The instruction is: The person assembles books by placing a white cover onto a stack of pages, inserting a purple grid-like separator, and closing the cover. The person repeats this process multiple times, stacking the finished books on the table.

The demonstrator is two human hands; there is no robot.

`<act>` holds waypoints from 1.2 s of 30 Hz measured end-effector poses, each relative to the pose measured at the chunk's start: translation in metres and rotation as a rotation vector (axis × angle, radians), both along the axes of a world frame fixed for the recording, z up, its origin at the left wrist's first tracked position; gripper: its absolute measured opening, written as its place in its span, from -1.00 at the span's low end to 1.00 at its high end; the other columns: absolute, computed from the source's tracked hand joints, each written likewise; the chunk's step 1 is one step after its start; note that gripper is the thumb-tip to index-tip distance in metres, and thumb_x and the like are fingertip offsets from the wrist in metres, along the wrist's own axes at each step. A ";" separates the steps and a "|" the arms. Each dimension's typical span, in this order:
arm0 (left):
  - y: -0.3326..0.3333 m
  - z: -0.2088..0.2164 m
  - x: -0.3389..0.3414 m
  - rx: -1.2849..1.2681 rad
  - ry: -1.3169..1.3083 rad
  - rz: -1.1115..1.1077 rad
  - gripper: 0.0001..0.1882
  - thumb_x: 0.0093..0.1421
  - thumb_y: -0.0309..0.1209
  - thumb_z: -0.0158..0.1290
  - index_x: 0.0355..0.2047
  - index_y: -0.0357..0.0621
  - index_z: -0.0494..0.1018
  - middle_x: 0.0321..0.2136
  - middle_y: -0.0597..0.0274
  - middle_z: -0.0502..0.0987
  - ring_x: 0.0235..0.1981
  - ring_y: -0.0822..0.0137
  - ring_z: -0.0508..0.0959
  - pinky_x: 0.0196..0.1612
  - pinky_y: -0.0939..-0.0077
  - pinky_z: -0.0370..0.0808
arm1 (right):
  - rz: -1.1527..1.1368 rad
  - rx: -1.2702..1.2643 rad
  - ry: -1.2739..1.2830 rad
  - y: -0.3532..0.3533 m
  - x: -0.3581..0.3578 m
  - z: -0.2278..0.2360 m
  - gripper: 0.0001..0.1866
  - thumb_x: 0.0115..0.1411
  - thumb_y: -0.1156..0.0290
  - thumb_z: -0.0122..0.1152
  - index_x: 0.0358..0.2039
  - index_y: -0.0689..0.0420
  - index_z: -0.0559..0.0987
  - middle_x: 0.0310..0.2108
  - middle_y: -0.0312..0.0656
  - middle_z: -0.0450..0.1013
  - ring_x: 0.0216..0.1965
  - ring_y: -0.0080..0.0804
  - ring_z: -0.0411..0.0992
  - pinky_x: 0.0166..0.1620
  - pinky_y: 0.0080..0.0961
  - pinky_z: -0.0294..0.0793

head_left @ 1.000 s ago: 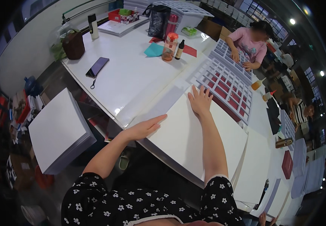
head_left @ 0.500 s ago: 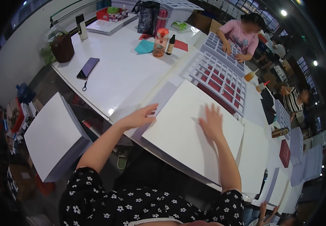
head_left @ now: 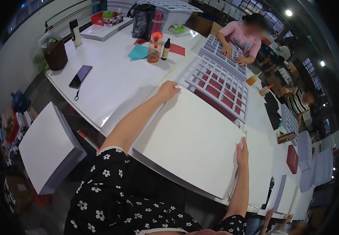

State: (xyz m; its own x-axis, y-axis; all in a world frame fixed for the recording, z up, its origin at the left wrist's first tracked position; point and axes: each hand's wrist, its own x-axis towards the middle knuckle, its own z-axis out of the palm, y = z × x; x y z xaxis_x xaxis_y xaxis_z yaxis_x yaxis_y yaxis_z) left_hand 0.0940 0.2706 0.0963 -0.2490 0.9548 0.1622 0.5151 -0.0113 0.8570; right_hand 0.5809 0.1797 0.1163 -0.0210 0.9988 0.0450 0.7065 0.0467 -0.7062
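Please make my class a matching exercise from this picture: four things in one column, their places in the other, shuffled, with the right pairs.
Things
1. Left hand
2. Phone
3. Right hand
4. Teal sheet

Places
A. Along the right edge of the white stack between the hands
B. Just left of the orange-lidded bottle
C. At that white stack's far left corner
D. Beside a small dark loop

Pairs: 1-C, 2-D, 3-A, 4-B
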 end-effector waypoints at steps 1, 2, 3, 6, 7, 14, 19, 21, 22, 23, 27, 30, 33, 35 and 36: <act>0.002 -0.003 0.001 -0.019 -0.017 -0.014 -0.61 0.15 -0.31 0.23 -0.09 -0.35 0.58 -0.31 -0.03 0.63 -0.26 0.09 0.62 -0.14 0.33 0.51 | -0.004 -0.006 -0.001 -0.002 -0.001 0.002 -0.41 0.41 0.33 -0.05 0.40 0.17 0.12 0.40 -0.01 0.10 0.42 -0.15 0.06 0.39 -0.34 0.07; 0.003 -0.005 0.001 -0.039 -0.033 -0.026 -0.61 0.14 -0.32 0.24 -0.09 -0.35 0.58 -0.31 -0.03 0.63 -0.25 0.09 0.62 -0.14 0.33 0.52 | -0.006 -0.011 -0.002 -0.004 -0.004 0.006 -0.40 0.41 0.33 -0.05 0.40 0.16 0.12 0.41 -0.02 0.09 0.42 -0.15 0.05 0.39 -0.35 0.05; 0.003 -0.008 0.001 -0.026 -0.056 -0.008 -0.62 0.14 -0.34 0.24 -0.10 -0.36 0.58 -0.30 -0.04 0.63 -0.25 0.09 0.63 -0.14 0.33 0.52 | -0.004 -0.017 -0.001 -0.004 -0.007 0.007 -0.40 0.42 0.33 -0.06 0.41 0.16 0.11 0.41 -0.03 0.08 0.42 -0.16 0.05 0.40 -0.36 0.04; 0.002 -0.012 0.008 0.007 -0.106 0.025 -0.65 0.15 -0.38 0.23 -0.12 -0.36 0.58 -0.30 -0.05 0.63 -0.24 0.10 0.63 -0.14 0.34 0.52 | -0.019 -0.004 0.002 -0.006 -0.006 0.004 -0.40 0.42 0.34 -0.09 0.41 0.18 0.09 0.42 -0.02 0.06 0.43 -0.17 0.02 0.42 -0.38 -0.02; 0.002 -0.012 0.010 0.015 -0.106 0.035 -0.67 0.15 -0.38 0.22 -0.13 -0.35 0.58 -0.30 -0.06 0.63 -0.24 0.10 0.63 -0.14 0.35 0.52 | -0.010 0.006 0.009 -0.005 -0.003 0.001 -0.40 0.42 0.34 -0.09 0.41 0.20 0.08 0.43 -0.03 0.04 0.44 -0.17 0.00 0.42 -0.38 -0.04; 0.004 -0.010 0.008 -0.017 0.005 -0.022 -0.77 0.19 -0.40 0.18 -0.20 -0.28 0.60 -0.30 -0.08 0.61 -0.26 0.06 0.60 -0.15 0.31 0.51 | 0.022 0.029 -0.001 -0.001 0.002 -0.005 -0.40 0.43 0.35 -0.12 0.41 0.24 0.06 0.45 -0.03 -0.02 0.46 -0.19 -0.08 0.45 -0.37 -0.11; -0.001 -0.017 0.007 0.126 0.015 0.012 -0.77 0.21 -0.43 0.12 -0.15 -0.25 0.57 -0.20 -0.08 0.54 -0.17 0.01 0.54 -0.08 0.25 0.47 | 0.026 -0.002 -0.020 -0.001 -0.009 0.000 -0.39 0.43 0.33 -0.12 0.41 0.24 0.05 0.46 -0.01 -0.08 0.47 -0.14 -0.13 0.45 -0.31 -0.14; -0.003 -0.015 0.012 0.198 0.123 0.002 -0.75 0.21 -0.47 0.09 -0.11 -0.24 0.56 -0.19 -0.08 0.52 -0.13 -0.02 0.52 -0.04 0.21 0.45 | 0.023 -0.003 -0.103 -0.001 -0.007 0.000 -0.38 0.42 0.33 -0.11 0.41 0.25 0.05 0.46 0.01 -0.10 0.47 -0.08 -0.14 0.45 -0.28 -0.14; -0.002 -0.014 0.017 0.273 0.217 0.001 -0.74 0.20 -0.49 0.07 -0.09 -0.23 0.55 -0.20 -0.08 0.52 -0.12 -0.03 0.50 -0.02 0.19 0.45 | 0.043 0.072 -0.181 0.001 -0.002 -0.004 -0.38 0.42 0.33 -0.10 0.40 0.25 0.06 0.46 0.03 -0.10 0.47 -0.04 -0.15 0.45 -0.26 -0.13; 0.001 -0.012 0.026 0.354 0.305 -0.010 -0.72 0.20 -0.51 0.06 -0.07 -0.22 0.54 -0.20 -0.08 0.51 -0.10 -0.05 0.49 -0.01 0.17 0.44 | 0.051 0.146 -0.264 0.002 0.005 -0.012 -0.38 0.41 0.33 -0.08 0.40 0.24 0.06 0.46 0.05 -0.11 0.47 0.00 -0.15 0.45 -0.24 -0.13; 0.005 -0.013 0.020 0.272 0.577 -0.105 -0.66 0.17 -0.59 -0.03 -0.04 -0.21 0.54 -0.26 -0.06 0.50 -0.12 -0.08 0.47 -0.05 0.09 0.42 | 0.099 0.219 -0.448 0.011 0.016 -0.021 -0.38 0.39 0.28 -0.08 0.40 0.17 0.09 0.46 0.05 -0.11 0.45 0.13 -0.14 0.44 -0.17 -0.08; 0.001 -0.007 0.015 0.247 0.641 -0.131 -0.64 0.18 -0.61 -0.07 -0.03 -0.21 0.54 -0.26 -0.04 0.50 -0.14 -0.06 0.47 -0.06 0.11 0.42 | 0.073 0.078 -0.503 0.009 0.000 -0.004 -0.39 0.39 0.22 -0.10 0.40 0.08 0.11 0.45 -0.01 -0.05 0.43 0.15 -0.08 0.41 -0.12 0.01; -0.001 -0.001 0.019 0.251 0.647 -0.143 -0.64 0.19 -0.62 -0.08 -0.02 -0.21 0.53 -0.25 -0.03 0.50 -0.12 -0.02 0.46 -0.05 0.16 0.42 | 0.030 0.071 -0.606 0.005 -0.001 0.005 -0.41 0.38 0.18 -0.09 0.38 0.02 0.16 0.43 -0.04 0.02 0.40 0.12 0.01 0.36 -0.07 0.10; -0.003 0.002 0.022 0.256 0.675 -0.160 -0.63 0.20 -0.62 -0.09 0.00 -0.22 0.52 -0.23 -0.01 0.50 -0.11 0.00 0.46 -0.03 0.16 0.41 | 0.000 0.143 -0.644 0.001 0.000 -0.001 -0.43 0.37 0.17 -0.06 0.36 0.02 0.20 0.41 -0.05 0.06 0.38 0.10 0.06 0.32 -0.04 0.15; -0.002 0.003 0.024 0.258 0.688 -0.166 -0.62 0.20 -0.63 -0.10 0.00 -0.23 0.52 -0.22 0.00 0.50 -0.10 0.00 0.46 -0.02 0.16 0.41 | -0.018 0.193 -0.650 0.000 0.000 -0.004 -0.44 0.37 0.17 -0.05 0.34 0.03 0.23 0.40 -0.05 0.08 0.37 0.08 0.09 0.31 -0.03 0.16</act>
